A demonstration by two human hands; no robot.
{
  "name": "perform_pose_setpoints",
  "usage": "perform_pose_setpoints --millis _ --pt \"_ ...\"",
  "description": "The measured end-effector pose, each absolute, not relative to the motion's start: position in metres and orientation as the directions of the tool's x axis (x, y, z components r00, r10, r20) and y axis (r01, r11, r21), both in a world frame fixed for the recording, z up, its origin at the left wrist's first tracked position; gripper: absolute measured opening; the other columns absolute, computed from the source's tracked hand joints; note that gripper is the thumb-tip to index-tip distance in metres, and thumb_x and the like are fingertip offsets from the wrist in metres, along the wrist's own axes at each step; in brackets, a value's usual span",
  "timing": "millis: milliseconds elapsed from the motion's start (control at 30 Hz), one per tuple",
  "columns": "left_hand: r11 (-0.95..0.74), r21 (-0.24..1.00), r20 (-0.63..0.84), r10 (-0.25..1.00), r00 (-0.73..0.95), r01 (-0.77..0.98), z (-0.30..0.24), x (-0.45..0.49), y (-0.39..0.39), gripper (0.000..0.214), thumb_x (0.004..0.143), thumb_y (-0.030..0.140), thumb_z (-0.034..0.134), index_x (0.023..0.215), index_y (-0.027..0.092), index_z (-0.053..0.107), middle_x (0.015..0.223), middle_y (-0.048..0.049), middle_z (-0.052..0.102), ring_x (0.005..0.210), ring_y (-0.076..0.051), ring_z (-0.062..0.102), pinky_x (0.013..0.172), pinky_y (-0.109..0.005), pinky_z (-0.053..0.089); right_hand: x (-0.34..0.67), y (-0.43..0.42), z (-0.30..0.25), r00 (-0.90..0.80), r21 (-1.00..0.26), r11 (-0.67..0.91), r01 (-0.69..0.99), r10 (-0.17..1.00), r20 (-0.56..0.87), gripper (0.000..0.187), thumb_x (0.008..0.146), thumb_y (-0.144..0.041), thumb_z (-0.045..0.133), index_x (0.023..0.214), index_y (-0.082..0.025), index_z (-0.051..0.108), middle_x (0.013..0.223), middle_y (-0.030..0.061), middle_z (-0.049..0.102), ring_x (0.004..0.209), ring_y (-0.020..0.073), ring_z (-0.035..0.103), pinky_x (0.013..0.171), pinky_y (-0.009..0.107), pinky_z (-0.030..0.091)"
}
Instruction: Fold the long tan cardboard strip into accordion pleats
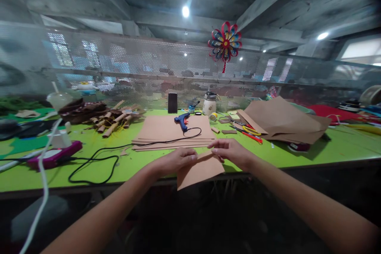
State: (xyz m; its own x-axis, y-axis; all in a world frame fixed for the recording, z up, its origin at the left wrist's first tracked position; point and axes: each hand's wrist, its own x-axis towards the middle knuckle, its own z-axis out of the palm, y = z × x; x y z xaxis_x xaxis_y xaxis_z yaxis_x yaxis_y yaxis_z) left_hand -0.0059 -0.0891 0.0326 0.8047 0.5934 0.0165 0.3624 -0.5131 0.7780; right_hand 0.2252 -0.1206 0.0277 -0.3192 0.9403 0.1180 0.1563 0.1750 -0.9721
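Note:
A sheet of brown kraft paper [198,172] hangs over the table's front edge, its upper edge folded or rolled over. My left hand [179,160] pinches the left end of that fold. At the other end, my right hand [230,152] grips the paper between thumb and fingers. Just behind my hands lies a stack of brown paper sheets [157,129]. On top of the stack rests a blue glue gun [182,121], its black cord trailing left across the table.
Rolled paper tubes [111,123] lie at the left, beyond a purple power strip [55,154]. Scissors with red and yellow handles [251,133] sit right of the stack, beside a large pile of brown paper [285,121]. A phone [172,103] and a jar [209,105] stand at the back.

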Motion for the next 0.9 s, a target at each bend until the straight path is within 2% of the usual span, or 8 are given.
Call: perform_pose_setpoints --millis 133,300,367,467,633,733,800,900 --pt "-0.483 0.816 0.054 0.611 0.790 0.318 0.034 -0.006 -0.094 0.039 0.087 0.052 0.039 0.079 0.015 0.048 0.069 0.0030 0.037 0.063 -0.009 0.034 0.056 -0.020 0.030 0.219 -0.126 0.035 -0.252 -0.986 0.164 -0.019 0.954 0.164 0.024 0.066 -0.026 0.069 0.086 -0.012 0.065 0.062 -0.0026 0.051 0.051 0.0060 0.041 0.049 0.021 0.031" --pt "-0.562 0.767 0.154 0.629 0.762 0.309 0.033 -0.003 -0.100 0.035 0.089 0.045 0.038 0.084 0.014 0.054 0.074 0.0008 0.049 0.068 -0.011 0.044 0.061 -0.021 0.036 0.219 -0.130 0.034 -0.188 -0.983 0.182 -0.014 0.965 0.181 0.030 0.071 -0.032 0.068 0.097 -0.017 0.064 0.075 -0.0003 0.056 0.063 0.0094 0.049 0.056 0.021 0.038" --pt "-0.628 0.682 0.212 0.660 0.721 0.374 0.030 -0.001 -0.103 0.034 0.091 0.041 0.036 0.090 0.015 0.057 0.082 -0.0019 0.057 0.075 -0.014 0.050 0.066 -0.022 0.038 0.219 -0.130 0.032 -0.231 -0.985 0.166 0.033 0.961 0.154 0.034 0.073 -0.037 0.066 0.101 -0.018 0.063 0.081 0.0011 0.059 0.070 0.0114 0.052 0.061 0.022 0.040" --pt "-0.707 0.539 0.297 0.668 0.683 0.458 0.024 0.002 -0.107 0.032 0.093 0.037 0.032 0.100 0.018 0.057 0.090 -0.0039 0.062 0.078 -0.016 0.054 0.068 -0.025 0.039 0.219 -0.133 0.032 -0.278 -0.973 0.188 0.130 0.949 0.146 0.034 0.069 -0.037 0.071 0.093 -0.014 0.064 0.080 0.0023 0.061 0.072 0.0122 0.053 0.062 0.022 0.040" --pt "-0.836 0.242 0.474 0.545 0.692 0.492 0.016 0.006 -0.116 0.025 0.094 0.028 0.031 0.098 0.018 0.054 0.086 -0.0054 0.061 0.076 -0.017 0.053 0.067 -0.026 0.037 0.217 -0.143 0.037 -0.229 -0.919 0.289 0.267 0.946 0.231 0.030 0.067 -0.038 0.072 0.079 -0.012 0.066 0.069 0.0013 0.059 0.063 0.0108 0.049 0.057 0.021 0.036" --pt "-0.865 0.135 0.503 0.480 0.719 0.483 0.016 0.006 -0.121 0.021 0.093 0.026 0.034 0.096 0.017 0.053 0.082 -0.0047 0.059 0.073 -0.017 0.052 0.065 -0.026 0.036 0.218 -0.148 0.037 -0.217 -0.879 0.348 0.326 0.933 0.288 0.029 0.068 -0.039 0.070 0.077 -0.012 0.067 0.068 0.0015 0.059 0.062 0.0110 0.048 0.055 0.022 0.035" --pt "-0.869 0.133 0.494 0.475 0.728 0.477 0.017 0.006 -0.123 0.020 0.093 0.025 0.034 0.098 0.017 0.052 0.083 -0.0049 0.060 0.074 -0.017 0.052 0.065 -0.026 0.035 0.220 -0.149 0.034 -0.208 -0.865 0.364 0.345 0.929 0.307 0.029 0.068 -0.040 0.070 0.076 -0.012 0.068 0.067 0.0019 0.059 0.062 0.0113 0.048 0.054 0.022 0.035" --pt "-0.846 0.220 0.431 0.531 0.730 0.486 0.021 0.007 -0.125 0.024 0.094 0.028 0.031 0.101 0.018 0.052 0.087 -0.0053 0.062 0.076 -0.017 0.055 0.066 -0.026 0.036 0.221 -0.148 0.028 -0.193 -0.858 0.367 0.360 0.929 0.316 0.030 0.068 -0.041 0.070 0.075 -0.012 0.069 0.065 0.0027 0.060 0.060 0.0121 0.049 0.054 0.022 0.036"
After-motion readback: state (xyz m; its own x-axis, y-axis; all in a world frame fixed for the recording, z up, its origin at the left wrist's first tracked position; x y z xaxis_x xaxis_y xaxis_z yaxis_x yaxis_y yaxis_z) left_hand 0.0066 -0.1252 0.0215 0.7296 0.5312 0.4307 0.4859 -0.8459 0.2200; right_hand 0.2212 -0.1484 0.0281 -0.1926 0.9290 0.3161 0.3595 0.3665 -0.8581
